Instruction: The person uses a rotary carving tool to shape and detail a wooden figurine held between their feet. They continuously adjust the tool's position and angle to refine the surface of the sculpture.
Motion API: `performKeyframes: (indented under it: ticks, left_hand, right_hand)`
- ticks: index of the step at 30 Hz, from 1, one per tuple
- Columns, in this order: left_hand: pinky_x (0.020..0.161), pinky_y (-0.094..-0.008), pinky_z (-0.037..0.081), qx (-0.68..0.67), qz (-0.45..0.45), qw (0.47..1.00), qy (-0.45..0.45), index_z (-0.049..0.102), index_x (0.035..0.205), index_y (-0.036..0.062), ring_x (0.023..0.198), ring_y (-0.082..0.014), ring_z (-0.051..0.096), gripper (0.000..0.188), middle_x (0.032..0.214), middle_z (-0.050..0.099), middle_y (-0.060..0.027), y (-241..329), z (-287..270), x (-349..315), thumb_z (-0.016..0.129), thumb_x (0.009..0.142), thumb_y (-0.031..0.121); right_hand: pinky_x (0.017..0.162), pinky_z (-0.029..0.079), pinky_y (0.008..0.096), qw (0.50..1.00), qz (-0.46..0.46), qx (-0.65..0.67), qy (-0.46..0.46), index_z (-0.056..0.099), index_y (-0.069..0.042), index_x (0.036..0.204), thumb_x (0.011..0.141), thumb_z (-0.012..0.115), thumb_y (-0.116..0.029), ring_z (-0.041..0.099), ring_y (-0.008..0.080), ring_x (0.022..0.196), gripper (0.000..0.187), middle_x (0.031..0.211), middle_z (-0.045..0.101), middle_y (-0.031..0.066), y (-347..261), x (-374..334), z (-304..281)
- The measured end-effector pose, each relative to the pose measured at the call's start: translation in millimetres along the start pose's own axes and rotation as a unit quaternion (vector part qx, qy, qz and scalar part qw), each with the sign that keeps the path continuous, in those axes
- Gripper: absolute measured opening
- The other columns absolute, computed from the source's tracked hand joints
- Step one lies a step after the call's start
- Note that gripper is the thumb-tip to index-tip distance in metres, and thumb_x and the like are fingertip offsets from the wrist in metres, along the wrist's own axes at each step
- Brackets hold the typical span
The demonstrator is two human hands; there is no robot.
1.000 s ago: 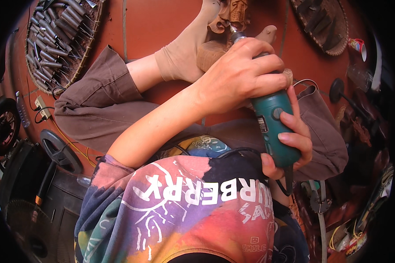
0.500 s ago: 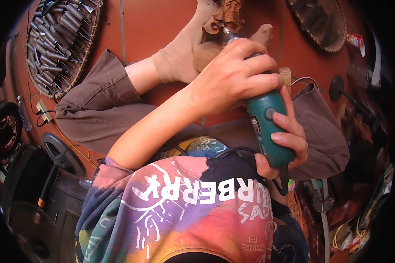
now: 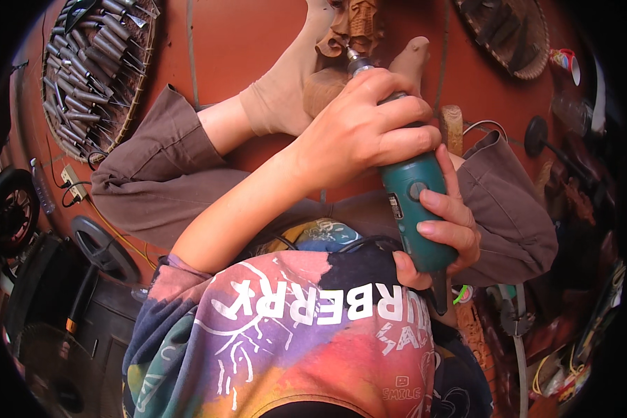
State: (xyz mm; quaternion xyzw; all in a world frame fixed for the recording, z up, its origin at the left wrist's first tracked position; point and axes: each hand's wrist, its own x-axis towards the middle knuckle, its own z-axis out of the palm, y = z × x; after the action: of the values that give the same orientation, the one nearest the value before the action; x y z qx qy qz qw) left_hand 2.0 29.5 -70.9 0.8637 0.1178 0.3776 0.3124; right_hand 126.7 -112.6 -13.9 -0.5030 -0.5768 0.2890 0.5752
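Left hand (image 3: 373, 124) and right hand (image 3: 458, 226) clasp the power tool (image 3: 412, 180), which might skid off the uneven carving (image 3: 363, 22) into the foot (image 3: 280, 99).

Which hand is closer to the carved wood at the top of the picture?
The left. The left hand grips the front of the green power tool, near the carved wood; the right hand holds the tool's rear, farther from the wood.

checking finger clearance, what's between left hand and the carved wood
Between the left hand and carved wood, the head view shows the metal nose of the green tool.
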Motion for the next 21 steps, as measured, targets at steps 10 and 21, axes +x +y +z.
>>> performKeyframes:
  ticks: [10,21]
  left_hand:
    - [0.086,-0.0393,0.049,0.007,-0.015,1.0,0.01,0.068,0.099,0.012,0.101,-0.0295,0.059,0.032,0.102,0.064,-0.0032,-2.3,1.4,6.1,0.069,0.068,0.018]
    - [0.085,-0.0376,0.048,0.039,-0.046,0.994,0.09,0.067,0.096,0.0126,0.095,-0.027,0.061,0.03,0.096,0.063,-0.0031,0.4,17.2,17.7,0.068,0.067,0.02]
  right_hand:
    - [0.105,0.033,0.0727,1.0,-0.004,0.008,-0.016,0.058,-0.005,0.104,0.072,0.074,-0.016,0.062,0.0403,0.108,0.038,0.112,0.064,0.0199,5.7,5.8,-5.5]
    - [0.103,0.033,0.074,0.997,-0.009,0.054,-0.053,0.061,-0.001,0.103,0.069,0.074,-0.014,0.066,0.0356,0.102,0.04,0.109,0.064,0.0255,9.7,30.3,-31.6]
